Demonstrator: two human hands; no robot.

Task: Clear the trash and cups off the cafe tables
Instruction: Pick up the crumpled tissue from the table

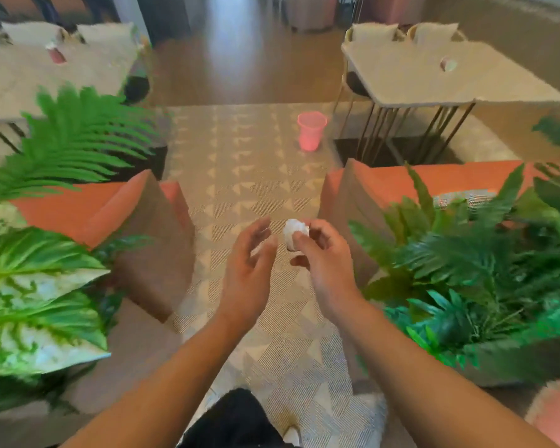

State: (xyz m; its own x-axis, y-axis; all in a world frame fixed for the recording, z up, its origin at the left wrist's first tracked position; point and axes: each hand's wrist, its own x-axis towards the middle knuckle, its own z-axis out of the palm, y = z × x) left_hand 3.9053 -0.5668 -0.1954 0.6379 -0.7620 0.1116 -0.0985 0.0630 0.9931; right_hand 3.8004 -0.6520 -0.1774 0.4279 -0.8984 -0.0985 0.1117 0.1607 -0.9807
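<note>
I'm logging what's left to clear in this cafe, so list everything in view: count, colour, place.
rug: one, beige patterned, centre floor
left table: one, whitish, far left
right table: one, whitish, far right
pink cup: one, on left table
pale cup: one, on right table
bin: one, pink, on rug between tables
paper wad: one, white, held, centre foreground
sofas: two, orange, left and right of the rug
plants: several, green, left and right foreground
left hand: open, empty, beside wad
right hand: fingers pinch wad
</note>
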